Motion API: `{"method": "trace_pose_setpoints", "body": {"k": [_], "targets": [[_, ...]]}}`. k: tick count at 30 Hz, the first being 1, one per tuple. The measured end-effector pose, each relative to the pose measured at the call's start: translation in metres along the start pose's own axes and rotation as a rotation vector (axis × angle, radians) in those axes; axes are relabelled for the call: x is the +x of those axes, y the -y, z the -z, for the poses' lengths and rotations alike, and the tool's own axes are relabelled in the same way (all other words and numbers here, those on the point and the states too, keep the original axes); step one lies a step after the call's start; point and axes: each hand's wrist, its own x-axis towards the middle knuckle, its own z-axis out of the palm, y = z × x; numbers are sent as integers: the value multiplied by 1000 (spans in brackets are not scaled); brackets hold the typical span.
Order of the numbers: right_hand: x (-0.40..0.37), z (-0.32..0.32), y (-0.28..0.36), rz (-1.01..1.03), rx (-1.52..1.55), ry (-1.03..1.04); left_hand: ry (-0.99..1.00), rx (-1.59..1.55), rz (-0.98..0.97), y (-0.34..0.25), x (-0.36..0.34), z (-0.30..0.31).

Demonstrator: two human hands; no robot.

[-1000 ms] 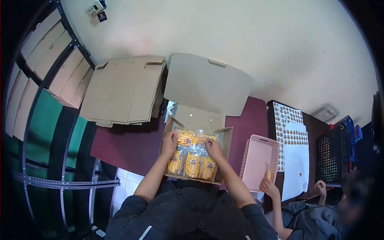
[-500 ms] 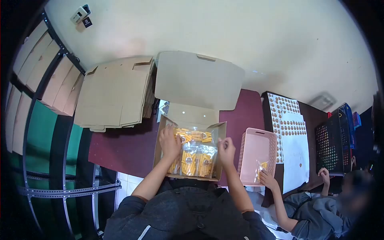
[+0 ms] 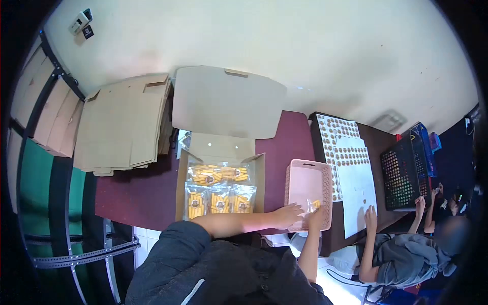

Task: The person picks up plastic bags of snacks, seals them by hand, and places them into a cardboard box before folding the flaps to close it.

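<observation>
Reaching across to the right, my left hand (image 3: 287,216) has its fingers stretched out over the left wall of the pink plastic basket (image 3: 303,175). My right hand (image 3: 315,219) is in the basket's near end, its fingers closed on a small clear packet of yellow snack sticks (image 3: 316,204). To the left of both hands stands an open cardboard box (image 3: 260,178), lid raised at the back. Several labelled clear packets of yellow sticks (image 3: 220,199) lie in it in two rows, below my left forearm's level at the near side.
Flattened cardboard boxes (image 3: 119,127) are stacked at the left, beside a shelf rack (image 3: 63,168). On the right are sheets of round stickers (image 3: 351,157) and a black crate (image 3: 406,175). A co-worker's hand (image 3: 371,218) rests on the sheet; another person's hands show behind.
Both my hands have left the cardboard box and moved right to the pink basket. The co-worker's hand has moved from the basket's packet to the sticker sheet. The view has shifted right.
</observation>
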Motion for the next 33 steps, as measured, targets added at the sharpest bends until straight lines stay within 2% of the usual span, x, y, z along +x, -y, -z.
{"method": "trace_pose_setpoints", "body": {"k": [1, 2, 4, 6, 8, 9, 12, 13, 14, 16, 17, 18, 20, 21, 22, 23, 24, 26, 27, 28, 29, 30, 32, 33], "targets": [[3, 2, -2, -141, 0, 159, 155, -73, 37, 1, 3, -10], [1, 2, -4, -150, -9, 156, 155, -83, 30, 3, 5, -20], [-2, 5, 7, -169, 14, 104, 379, -38, 203, 3, 11, -21], [-1, 3, 13, -158, -67, 143, 404, -65, 250, 4, 17, -18], [5, -40, -19, -108, -87, 71, 520, 130, 297, 8, 18, -16], [18, -67, -49, -156, 149, 238, 569, 228, 321, 10, 21, -14], [9, -69, -23, -183, 213, 182, 632, 378, 262, 16, 10, -7], [8, -69, -17, -269, 245, 258, 610, 396, 259, 16, 6, -7], [6, -67, -14, -267, 244, 268, 613, 392, 268, 17, 4, -7], [-1, -36, 19, -482, 840, 379, 512, 310, 333, 15, 3, -6], [4, -40, 13, -481, 985, 427, 426, 241, 345, 14, 1, -5], [4, -31, 23, -479, 984, 432, 425, 241, 350, 13, 0, -1], [4, 4, 57, -382, 1063, 348, 265, -96, 442, 8, 0, 13], [8, 12, 61, -325, 985, 313, 269, -98, 443, 6, 3, 22], [10, 20, 70, -332, 984, 317, 226, -239, 549, 5, 6, 32], [12, 28, 80, -251, 1032, 239, 182, -381, 658, 4, 8, 42], [13, 34, 92, -168, 1079, 163, 187, -384, 669, 5, 8, 47], [10, 48, 119, -186, 1138, 243, -364, -586, 670, 5, 5, 56], [9, 49, 132, -191, 1199, 306, -362, -581, 683, 6, 3, 69], [7, 45, 145, -193, 1204, 315, -442, -639, 727, 6, 1, 85], [3, 40, 160, -144, 1233, 343, -523, -697, 767, 5, -2, 102], [-3, 35, 172, -95, 1260, 368, -522, -692, 772, 5, -9, 118], [-17, 3, 186, -113, 1272, 393, -445, -1060, 882, 5, -35, 145], [-22, -4, 194, -51, 1279, 456, -443, -1158, 919, 12, -54, 141]]}}
